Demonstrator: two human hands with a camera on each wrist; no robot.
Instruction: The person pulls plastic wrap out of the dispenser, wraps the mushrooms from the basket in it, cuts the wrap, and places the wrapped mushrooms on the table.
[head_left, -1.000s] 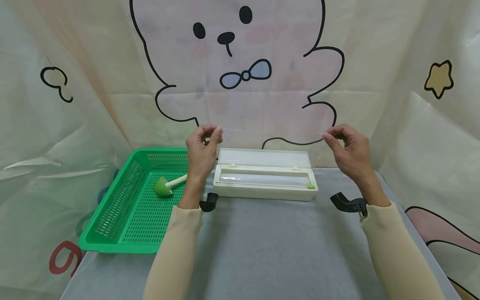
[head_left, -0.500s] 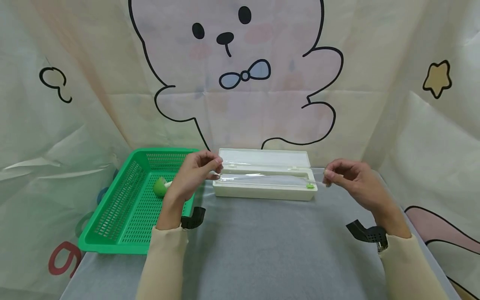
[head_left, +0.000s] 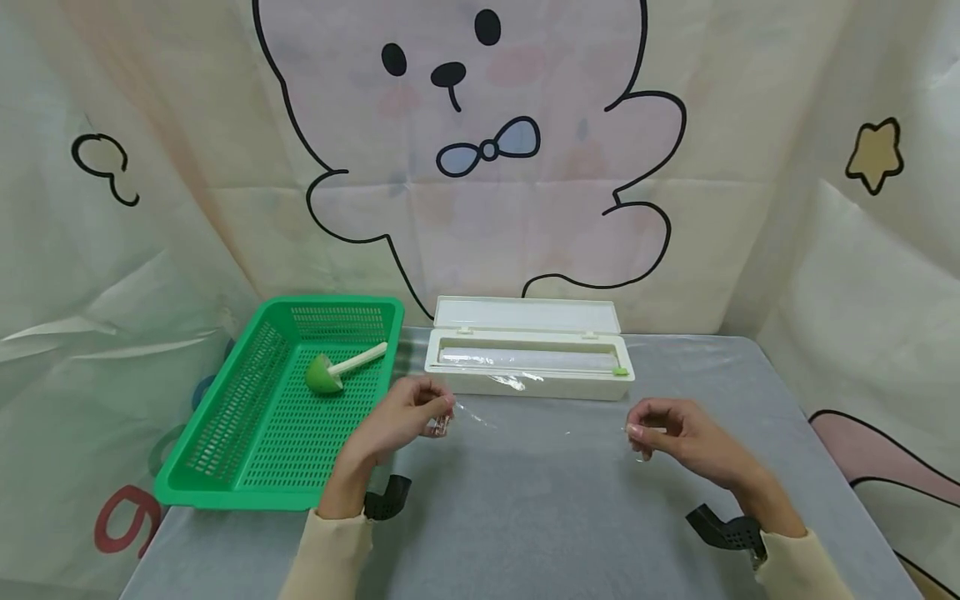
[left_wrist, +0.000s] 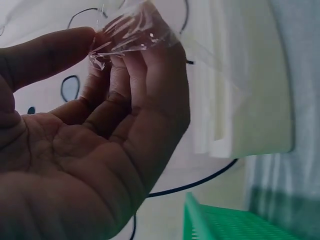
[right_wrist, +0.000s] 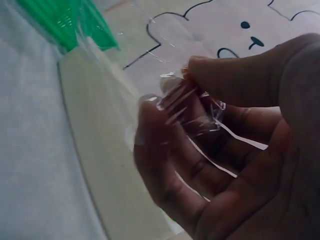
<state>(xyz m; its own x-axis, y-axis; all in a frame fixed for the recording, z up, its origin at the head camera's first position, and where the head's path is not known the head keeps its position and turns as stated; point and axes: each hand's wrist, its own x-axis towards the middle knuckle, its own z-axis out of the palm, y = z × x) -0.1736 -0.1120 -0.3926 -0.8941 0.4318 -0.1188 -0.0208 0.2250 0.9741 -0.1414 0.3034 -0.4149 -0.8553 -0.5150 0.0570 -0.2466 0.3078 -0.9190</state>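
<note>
A sheet of clear plastic wrap stretches between both hands, in front of the white wrap dispenser box. One end of it is pinched between thumb and fingers of my left hand; crumpled film shows there in the left wrist view. My right hand pinches the other end, where film bunches over the fingers in the right wrist view. The dispenser's lid stands open at the back, with a roll visible in its window. A green slider sits at the box's right end.
To the left stands a green plastic basket, holding a tool with a green dome head and white handle. Grey cloth covers the table. A printed curtain hangs behind and at both sides.
Both hands have come down and toward me, bringing the stretched wrap from above the dispenser to its front. The dispenser and basket have stayed in place.
</note>
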